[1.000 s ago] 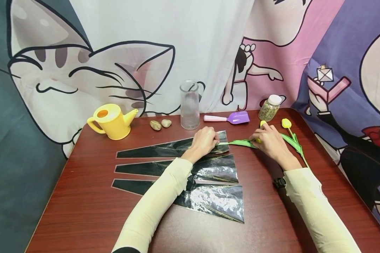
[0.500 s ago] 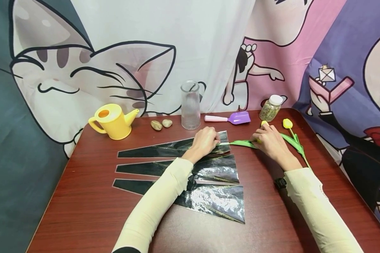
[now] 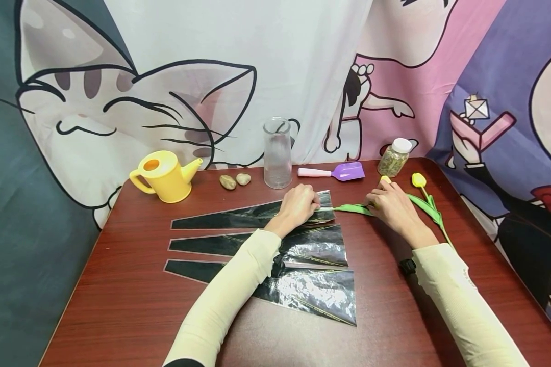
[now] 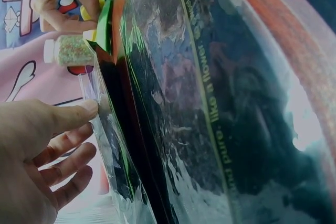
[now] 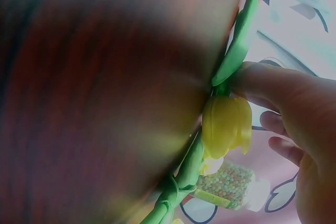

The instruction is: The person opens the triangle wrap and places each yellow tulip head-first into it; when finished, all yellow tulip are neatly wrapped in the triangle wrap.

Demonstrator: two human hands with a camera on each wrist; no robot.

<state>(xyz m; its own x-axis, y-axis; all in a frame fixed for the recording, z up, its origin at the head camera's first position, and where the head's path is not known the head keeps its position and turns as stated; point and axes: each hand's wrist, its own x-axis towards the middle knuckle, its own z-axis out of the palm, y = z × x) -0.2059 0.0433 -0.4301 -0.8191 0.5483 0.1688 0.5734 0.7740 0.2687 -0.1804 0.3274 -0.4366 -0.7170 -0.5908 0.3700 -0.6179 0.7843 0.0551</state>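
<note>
My left hand (image 3: 298, 206) pinches the wide end of the farthest of three dark, shiny flower sleeves (image 3: 225, 218). In the left wrist view the thumb lies on the clear film edge of that sleeve (image 4: 113, 145), and its mouth gapes. My right hand (image 3: 390, 206) holds a yellow artificial tulip (image 5: 226, 124) just below its bloom. The tulip's green leaf (image 3: 351, 208) points left, and its stem runs to the sleeve's mouth beside my left hand. Another tulip (image 3: 419, 180) lies at the right, and one more yellow bloom (image 3: 385, 179) shows behind my right hand.
Along the back stand a yellow watering can (image 3: 165, 178), two stones (image 3: 227, 182), a clear glass vase (image 3: 277, 158), a purple scoop (image 3: 347, 171) and a white-capped jar (image 3: 393, 159). Two more sleeves (image 3: 317, 244) lie nearer, under my left forearm.
The head view has shifted very slightly. Both hands stay in nearly the same places, on the sleeve and the tulip.
</note>
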